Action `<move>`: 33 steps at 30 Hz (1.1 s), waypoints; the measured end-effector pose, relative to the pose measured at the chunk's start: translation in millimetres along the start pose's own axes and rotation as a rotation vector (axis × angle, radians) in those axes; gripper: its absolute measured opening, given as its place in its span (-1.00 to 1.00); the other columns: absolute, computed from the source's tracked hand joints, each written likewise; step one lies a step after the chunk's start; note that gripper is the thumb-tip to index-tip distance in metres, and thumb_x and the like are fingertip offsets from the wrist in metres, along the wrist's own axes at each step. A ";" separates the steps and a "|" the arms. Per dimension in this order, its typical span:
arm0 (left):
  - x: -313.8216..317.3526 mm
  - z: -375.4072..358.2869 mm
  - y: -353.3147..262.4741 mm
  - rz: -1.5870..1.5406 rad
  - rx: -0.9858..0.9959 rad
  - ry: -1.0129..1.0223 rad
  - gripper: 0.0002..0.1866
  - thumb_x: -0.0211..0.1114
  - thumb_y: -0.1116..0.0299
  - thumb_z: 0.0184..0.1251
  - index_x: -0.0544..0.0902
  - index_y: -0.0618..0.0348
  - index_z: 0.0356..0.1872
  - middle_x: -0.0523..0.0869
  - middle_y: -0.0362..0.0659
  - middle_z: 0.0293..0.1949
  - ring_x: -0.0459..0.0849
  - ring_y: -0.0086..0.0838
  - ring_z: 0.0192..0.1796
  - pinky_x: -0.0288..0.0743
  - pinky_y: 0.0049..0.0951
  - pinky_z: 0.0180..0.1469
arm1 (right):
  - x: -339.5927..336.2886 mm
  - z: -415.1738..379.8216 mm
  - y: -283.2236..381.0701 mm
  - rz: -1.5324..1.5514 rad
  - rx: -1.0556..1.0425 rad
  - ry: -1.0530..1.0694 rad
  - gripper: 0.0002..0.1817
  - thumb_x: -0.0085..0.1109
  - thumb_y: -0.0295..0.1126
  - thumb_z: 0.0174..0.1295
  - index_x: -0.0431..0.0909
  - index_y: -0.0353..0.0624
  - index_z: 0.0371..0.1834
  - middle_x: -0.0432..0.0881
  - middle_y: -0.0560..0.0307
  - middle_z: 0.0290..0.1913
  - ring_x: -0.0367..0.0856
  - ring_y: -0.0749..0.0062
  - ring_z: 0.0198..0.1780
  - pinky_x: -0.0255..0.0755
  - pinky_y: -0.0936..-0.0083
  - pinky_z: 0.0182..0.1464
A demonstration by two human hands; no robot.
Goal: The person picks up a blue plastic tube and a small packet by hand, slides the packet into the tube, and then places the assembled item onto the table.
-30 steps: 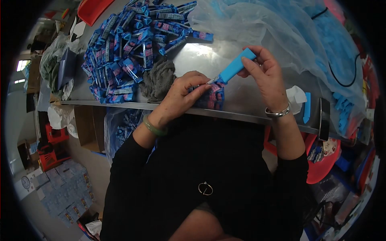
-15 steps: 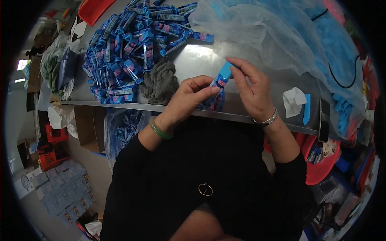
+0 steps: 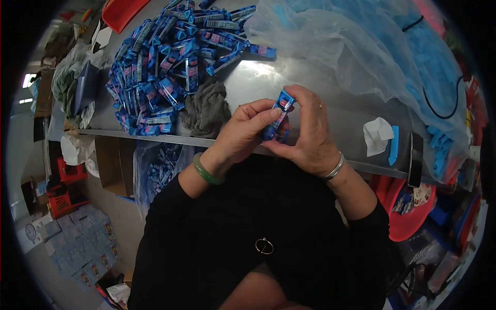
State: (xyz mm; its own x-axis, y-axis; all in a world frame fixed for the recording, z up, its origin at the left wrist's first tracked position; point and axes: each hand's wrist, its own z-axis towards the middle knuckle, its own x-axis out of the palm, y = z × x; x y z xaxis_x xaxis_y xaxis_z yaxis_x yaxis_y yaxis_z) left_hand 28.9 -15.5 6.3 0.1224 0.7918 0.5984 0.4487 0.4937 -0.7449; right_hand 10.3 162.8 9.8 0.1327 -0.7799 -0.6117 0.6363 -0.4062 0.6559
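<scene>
My left hand [image 3: 238, 126] is closed on a small blue printed box [image 3: 282, 106], its thumb lying across the front. The box is narrow and tilted, its upper end leaning right. My right hand [image 3: 310, 124] curls round the same box, fingers at the top end and thumb by the lower end. Left of my hands, a crumpled grey cloth [image 3: 206, 108] lies against a large heap of similar blue boxes [image 3: 155, 72]. On the right, a light blue strip with a pointed end [image 3: 394, 145] rests beside a crumpled white tissue [image 3: 377, 136].
The metal table [image 3: 310, 90] has its front edge close to my body. A clear plastic bag [image 3: 341, 39] with light blue pieces covers the back right. A dark flat object [image 3: 415, 159] lies at the right edge. Below the table hangs a bag of blue boxes [image 3: 164, 165].
The light blue piece that stuck out of the box's top no longer shows. My right hand has moved down and left, from the top end to round the box.
</scene>
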 end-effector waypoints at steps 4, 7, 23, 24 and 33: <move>-1.4 0.1 -1.9 -0.068 -0.038 0.040 -0.72 0.19 0.26 0.47 0.60 0.23 0.03 0.68 -0.20 -0.30 0.64 -0.57 -0.29 0.55 -0.58 -0.20 | 0.1 4.3 1.8 0.006 -0.010 0.013 0.03 0.60 -0.21 -0.24 0.16 -0.19 0.33 0.36 -0.12 0.22 0.38 0.01 0.25 0.14 0.11 0.34; -2.9 1.3 -1.1 -0.106 -0.045 0.070 -0.70 0.18 0.24 0.48 0.59 0.24 0.04 0.68 -0.20 -0.30 0.63 -0.58 -0.30 0.55 -0.60 -0.21 | 1.9 5.1 1.6 0.013 -0.018 0.034 0.05 0.61 -0.22 -0.26 0.15 -0.18 0.34 0.35 -0.13 0.24 0.37 0.00 0.27 0.13 0.11 0.35; -82.8 0.1 -157.7 1.060 0.797 -0.538 -0.73 0.32 0.35 0.37 0.62 0.20 0.02 0.74 -0.22 -0.23 0.69 -0.58 -0.14 0.53 -0.62 -0.12 | -34.9 54.2 -106.0 -0.316 0.267 0.036 -0.71 0.04 -0.44 0.25 0.42 -0.30 0.01 0.44 -0.21 0.16 0.41 -0.08 0.21 0.33 0.26 0.23; -119.5 1.9 -187.0 1.290 0.860 -0.636 -0.71 0.34 0.34 0.34 0.62 0.20 0.02 0.74 -0.18 -0.21 0.70 -0.50 -0.14 0.53 -0.55 -0.12 | -31.8 59.9 -125.5 -0.324 0.318 0.028 -0.71 0.01 -0.41 0.27 0.43 -0.29 0.02 0.44 -0.22 0.16 0.40 -0.10 0.21 0.32 0.26 0.23; -82.9 10.3 -191.1 2.030 1.158 -0.646 -0.65 0.44 0.34 0.16 0.62 0.18 -0.04 0.66 -0.04 -0.20 0.64 -0.15 -0.13 0.50 -0.26 -0.08 | 36.7 148.8 -288.0 -0.562 0.082 0.074 -0.44 0.01 -0.21 0.30 0.27 -0.11 0.37 0.34 -0.08 0.36 0.30 0.10 0.39 0.19 0.16 0.41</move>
State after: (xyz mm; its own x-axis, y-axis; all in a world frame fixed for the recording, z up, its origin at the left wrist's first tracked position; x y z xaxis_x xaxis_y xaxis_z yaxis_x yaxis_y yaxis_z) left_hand -76.1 -171.8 96.0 -0.6723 0.1963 -0.7138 -0.3086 -0.9508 0.0292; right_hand -281.2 180.3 -135.7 -0.1544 -0.3989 -0.9039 0.5638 -0.7869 0.2510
